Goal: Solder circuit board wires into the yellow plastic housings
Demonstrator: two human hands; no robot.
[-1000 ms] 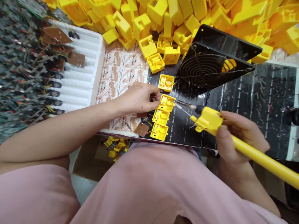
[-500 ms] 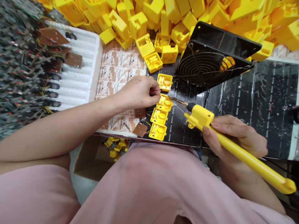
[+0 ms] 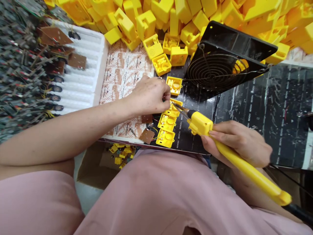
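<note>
over the glossy black part of the worktop [image 3: 256, 107], a yellow gun-shaped soldering iron [image 3: 201, 122] meets a small open yellow plastic case [image 3: 174, 113].
the right hand [image 3: 238, 142] is clamped around the iron's handle, its metal tip at the case; the left hand [image 3: 150, 96] has its fingertips drawn together at the case's left edge, what they pinch too small to tell. just below sit two like cases, the lowest beside a brown circuit board [image 3: 147, 136]; another lies above. beyond are a black square fan [image 3: 212, 70] and a heap of yellow plastic housings [image 3: 160, 11].
</note>
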